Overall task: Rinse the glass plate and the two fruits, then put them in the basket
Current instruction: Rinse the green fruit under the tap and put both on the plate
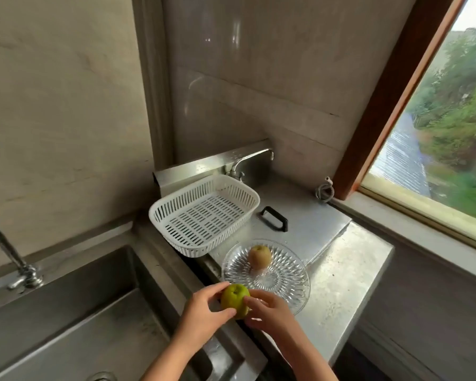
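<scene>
A green apple (234,298) is held between both hands just in front of the glass plate's near-left rim. My left hand (204,312) grips it from the left, and my right hand (270,309) from the right. The cut-glass plate (286,281) lies on the steel counter, with a brownish-yellow fruit (259,256) standing on its far half. The white slotted basket (204,213) sits behind the plate, holding nothing, tilted slightly over the counter's left edge.
A steel sink (74,320) lies at the lower left, with its tap (11,259) at the back. A second tap (248,160) stands behind the basket. A black handle (274,218) is on the counter lid, and the window sill runs along the right.
</scene>
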### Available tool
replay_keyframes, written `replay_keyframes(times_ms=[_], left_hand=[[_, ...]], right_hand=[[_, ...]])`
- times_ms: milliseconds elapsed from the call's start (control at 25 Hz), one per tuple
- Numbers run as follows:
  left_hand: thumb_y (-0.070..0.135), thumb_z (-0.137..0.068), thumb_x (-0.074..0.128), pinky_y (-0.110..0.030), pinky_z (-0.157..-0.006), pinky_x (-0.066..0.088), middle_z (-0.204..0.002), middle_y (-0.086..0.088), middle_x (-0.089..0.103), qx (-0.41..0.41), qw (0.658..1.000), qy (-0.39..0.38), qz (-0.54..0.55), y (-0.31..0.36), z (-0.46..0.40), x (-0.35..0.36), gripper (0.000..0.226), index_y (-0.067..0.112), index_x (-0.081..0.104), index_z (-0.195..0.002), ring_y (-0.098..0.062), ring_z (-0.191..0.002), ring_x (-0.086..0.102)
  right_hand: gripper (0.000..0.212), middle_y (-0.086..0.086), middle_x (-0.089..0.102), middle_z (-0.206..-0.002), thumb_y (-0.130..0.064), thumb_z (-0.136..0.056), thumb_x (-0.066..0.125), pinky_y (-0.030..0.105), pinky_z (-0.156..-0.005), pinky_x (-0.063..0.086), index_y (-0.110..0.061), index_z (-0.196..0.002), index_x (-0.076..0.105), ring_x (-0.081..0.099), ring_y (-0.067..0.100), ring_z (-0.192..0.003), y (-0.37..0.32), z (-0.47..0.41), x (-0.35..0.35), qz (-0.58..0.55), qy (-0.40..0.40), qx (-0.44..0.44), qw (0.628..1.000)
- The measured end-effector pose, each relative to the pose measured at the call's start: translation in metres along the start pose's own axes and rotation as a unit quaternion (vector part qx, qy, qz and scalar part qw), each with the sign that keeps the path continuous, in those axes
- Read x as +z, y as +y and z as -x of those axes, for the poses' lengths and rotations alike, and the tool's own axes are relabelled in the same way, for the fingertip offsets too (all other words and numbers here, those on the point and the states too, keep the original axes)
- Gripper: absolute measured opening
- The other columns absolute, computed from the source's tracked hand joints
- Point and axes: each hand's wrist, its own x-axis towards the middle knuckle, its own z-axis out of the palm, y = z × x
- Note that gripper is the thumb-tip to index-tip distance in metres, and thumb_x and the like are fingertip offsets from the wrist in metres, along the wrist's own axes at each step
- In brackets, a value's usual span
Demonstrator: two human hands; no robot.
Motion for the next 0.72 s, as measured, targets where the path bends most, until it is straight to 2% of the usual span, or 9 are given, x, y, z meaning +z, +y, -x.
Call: replay_keyframes(times_ms=[160,320,440,560,720], left_hand=[[0.008,-0.066,0.075,-0.011,-0.092,0.040,-0.118,0.005,0.062,-0.018,1.000,0.002,-0.007,0.001,-0.039,0.053,0.060,0.019,0.059,-0.123,-0.005,-0.110,0.057],[0.005,-0.067,0.074,-0.013,-0.095,0.041,-0.124,0.007,0.058,-0.065,0.996,0.054,-0.001,-0.004,-0.084,0.108,0.063,0.020,0.056,-0.126,-0.003,-0.115,0.053],[0.002,-0.070,0.072,-0.010,-0.091,0.042,-0.125,0.009,0.053,-0.115,0.991,0.068,0.008,-0.003,-0.093,0.133,0.065,0.019,0.053,-0.129,-0.002,-0.116,0.048],[-0.003,-0.071,0.069,-0.003,-0.078,0.045,-0.120,0.008,0.052,-0.139,0.987,0.084,0.008,0.001,-0.101,0.147,0.064,0.015,0.052,-0.130,-0.002,-0.112,0.047],[-0.007,-0.072,0.068,-0.003,-0.072,0.047,-0.120,0.005,0.052,-0.153,0.982,0.103,0.028,-0.001,-0.106,0.154,0.063,0.012,0.052,-0.130,0.001,-0.105,0.049]], right_hand=[[0.017,0.010,0.070,-0.081,-0.010,-0.088,0.056,0.026,-0.071,0.053,-0.008,-0.098,0.070,0.064,0.017,-0.071,0.010,-0.038,-0.057,-0.016,-0.012,0.024,1.000],[0.016,0.009,0.069,-0.080,-0.009,-0.087,0.057,0.025,-0.068,0.052,-0.011,-0.095,0.070,0.064,0.015,-0.072,0.021,-0.103,-0.118,0.019,-0.063,0.043,0.997],[0.018,0.007,0.071,-0.085,-0.012,-0.086,0.058,0.026,-0.069,0.053,-0.016,-0.098,0.071,0.065,0.014,-0.076,0.026,-0.128,-0.140,0.061,-0.097,0.064,0.991],[0.015,-0.001,0.070,-0.078,-0.012,-0.083,0.060,0.028,-0.067,0.054,-0.023,-0.086,0.070,0.064,0.012,-0.073,0.028,-0.142,-0.152,0.061,-0.119,0.096,0.986],[0.015,0.005,0.071,-0.087,-0.012,-0.083,0.060,0.029,-0.065,0.052,-0.021,-0.091,0.068,0.063,0.014,-0.073,0.028,-0.154,-0.159,0.089,-0.144,0.093,0.981]])
